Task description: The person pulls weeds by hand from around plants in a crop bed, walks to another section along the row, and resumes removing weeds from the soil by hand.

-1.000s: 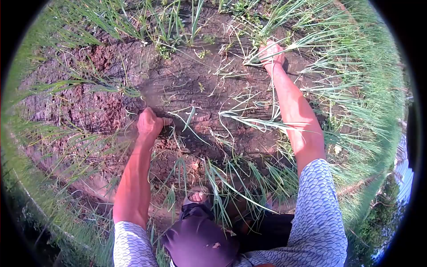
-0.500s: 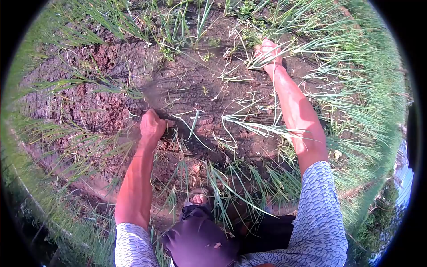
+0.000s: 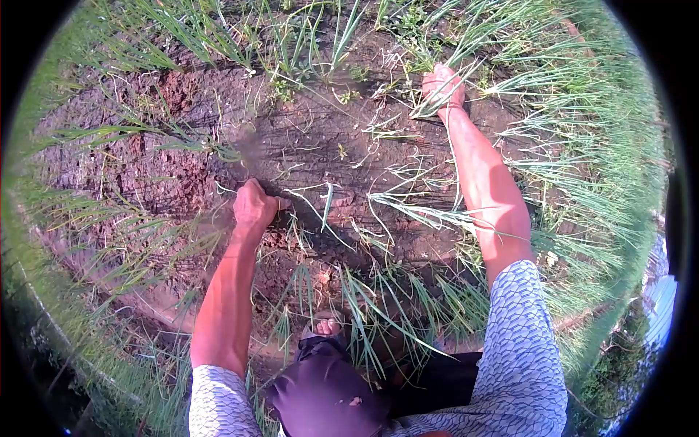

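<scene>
At the left soil, your left hand is clenched; far right, your right hand touches green leaves, its grip unclear.

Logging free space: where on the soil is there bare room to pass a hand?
Mostly bare soil lies between the left hand and right hand, with scattered sprigs. Green stalks crowd the picture's right side, top edge and beside the toes.
</scene>
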`<state>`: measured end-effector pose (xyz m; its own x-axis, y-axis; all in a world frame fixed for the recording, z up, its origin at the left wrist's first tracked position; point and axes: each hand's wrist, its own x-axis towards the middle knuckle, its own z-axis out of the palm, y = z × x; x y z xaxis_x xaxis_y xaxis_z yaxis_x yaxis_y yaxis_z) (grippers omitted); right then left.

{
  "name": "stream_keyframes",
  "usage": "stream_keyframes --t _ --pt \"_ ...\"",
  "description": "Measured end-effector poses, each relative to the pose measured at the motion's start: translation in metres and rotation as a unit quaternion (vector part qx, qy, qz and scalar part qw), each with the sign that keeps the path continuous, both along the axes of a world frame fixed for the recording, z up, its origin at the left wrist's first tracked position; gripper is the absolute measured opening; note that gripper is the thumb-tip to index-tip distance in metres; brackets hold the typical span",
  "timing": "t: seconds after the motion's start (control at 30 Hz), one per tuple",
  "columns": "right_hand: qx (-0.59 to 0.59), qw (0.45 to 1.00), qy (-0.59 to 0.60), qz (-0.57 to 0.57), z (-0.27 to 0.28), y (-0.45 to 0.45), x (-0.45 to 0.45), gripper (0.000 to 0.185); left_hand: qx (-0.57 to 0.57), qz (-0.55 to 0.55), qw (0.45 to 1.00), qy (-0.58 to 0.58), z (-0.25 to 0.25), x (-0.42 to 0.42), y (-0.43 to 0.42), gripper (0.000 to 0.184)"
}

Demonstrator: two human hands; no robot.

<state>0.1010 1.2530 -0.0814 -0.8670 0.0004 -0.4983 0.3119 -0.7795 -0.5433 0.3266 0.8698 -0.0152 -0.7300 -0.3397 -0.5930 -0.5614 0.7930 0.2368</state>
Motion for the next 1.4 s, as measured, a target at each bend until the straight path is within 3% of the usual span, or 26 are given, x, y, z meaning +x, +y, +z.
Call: stream_keyframes --t 0.07,0.17,0.23,0.27,0.3,0.37,0.47,0.5,0.57,0.6,0.63,0.67,0.73,0.8,0.83,0.87,0.9,0.97,1.03,1.1,1.13,1.2,1.27,1.33,1.37,1.4 --pt "0.077 0.989 0.073 0.099 -0.004 0.005 0.001 0.012 0.000 0.000 1.000 -0.003 -0.002 0.000 -0.001 0.058" --pt "0.114 0.992 -0.024 0.040 0.027 -0.014 0.017 0.014 -0.003 0.005 1.000 -0.011 -0.002 0.000 0.000 0.058" --pt "0.113 0.990 -0.031 0.081 0.022 -0.010 0.022 0.014 -0.006 0.003 1.000 -0.019 0.002 -0.003 0.001 0.058" --pt "0.028 0.993 0.026 0.116 0.019 -0.008 0.019 0.021 -0.004 0.009 0.999 -0.032 0.004 -0.004 0.002 0.058" --pt "0.247 0.956 0.081 0.133 0.016 -0.005 0.017 0.019 -0.002 0.012 0.999 -0.032 0.004 -0.006 0.001 0.058" --pt "0.634 0.740 0.172 0.145 0.062 -0.025 0.032 0.018 0.003 0.015 0.999 -0.037 0.003 -0.004 0.001 0.058" --pt "0.483 0.849 0.169 0.135 0.021 -0.010 0.002 0.029 -0.012 0.008 1.000 -0.025 0.001 -0.003 0.002 0.057" --pt "0.354 0.922 0.089 0.128 0.014 -0.014 -0.005 0.034 -0.007 0.011 1.000 -0.025 0.001 -0.003 0.001 0.057" --pt "0.294 0.941 0.002 0.167 0.024 -0.025 -0.007 0.036 0.005 0.017 0.999 -0.028 0.003 -0.003 0.001 0.058" --pt "0.521 0.823 0.024 0.226 0.028 -0.031 -0.010 0.030 0.006 0.018 0.999 -0.026 0.004 -0.003 0.002 0.058" --pt "0.612 0.753 0.026 0.242 0.026 -0.035 -0.012 0.026 0.007 0.019 1.000 -0.022 0.002 -0.003 0.000 0.057" --pt "0.631 0.735 0.031 0.246 0.025 -0.039 -0.015 0.023 0.009 0.020 1.000 -0.019 0.000 -0.002 -0.001 0.057" --pt "0.604 0.755 0.046 0.251 0.023 -0.040 -0.020 0.018 0.005 0.018 1.000 -0.022 -0.002 -0.002 -0.001 0.055" --pt "0.154 0.935 0.139 0.288 -0.052 0.008 -0.048 0.011 0.018 0.015 1.000 -0.017 0.002 -0.003 0.001 0.054" --pt "-0.060 0.939 0.111 0.319 -0.048 0.008 -0.049 0.008 0.022 0.015 1.000 -0.014 0.002 -0.003 -0.001 0.054" --pt "-0.034 0.908 0.145 0.393 -0.045 0.009 -0.047 0.010 0.018 0.012 1.000 -0.014 0.000 -0.002 -0.002 0.054" --pt "0.132 0.870 0.219 0.422 -0.041 0.016 -0.036 0.014 0.015 0.012 1.000 -0.013 -0.002 -0.002 -0.002 0.054" --pt "0.485 0.687 0.319 0.436 0.039 -0.011 0.008 0.022 0.005 0.003 1.000 -0.006 -0.009 0.001 -0.005 0.055" --pt "0.579 0.632 0.232 0.461 0.057 -0.019 0.022 0.030 -0.005 -0.015 1.000 0.008 -0.015 0.003 -0.006 0.056" --pt "0.669 0.569 0.176 0.444 0.025 -0.030 0.025 0.030 0.005 -0.003 1.000 -0.010 -0.010 0.001 -0.005 0.057" --pt "0.462 0.748 0.218 0.424 -0.005 -0.024 0.020 0.025 0.006 0.000 1.000 -0.008 -0.008 0.001 -0.005 0.057" --pt "0.700 0.400 0.541 0.242 -0.010 -0.028 0.021 0.016 0.005 0.007 1.000 -0.020 -0.005 0.000 -0.005 0.058" --pt "0.630 0.606 0.413 0.256 -0.018 -0.039 0.021 0.009 0.016 0.003 1.000 -0.018 -0.002 -0.001 -0.003 0.058" --pt "0.567 0.653 0.399 0.304 -0.019 -0.030 0.016 0.011 0.019 -0.001 1.000 -0.017 0.002 -0.003 -0.002 0.057" --pt "0.633 0.489 0.555 0.229 -0.001 -0.028 0.014 0.014 0.016 -0.002 1.000 -0.019 0.003 -0.003 -0.002 0.057" --pt "0.573 0.641 0.430 0.275 0.011 -0.032 0.023 0.015 0.014 -0.003 1.000 -0.021 0.004 -0.003 -0.002 0.057"
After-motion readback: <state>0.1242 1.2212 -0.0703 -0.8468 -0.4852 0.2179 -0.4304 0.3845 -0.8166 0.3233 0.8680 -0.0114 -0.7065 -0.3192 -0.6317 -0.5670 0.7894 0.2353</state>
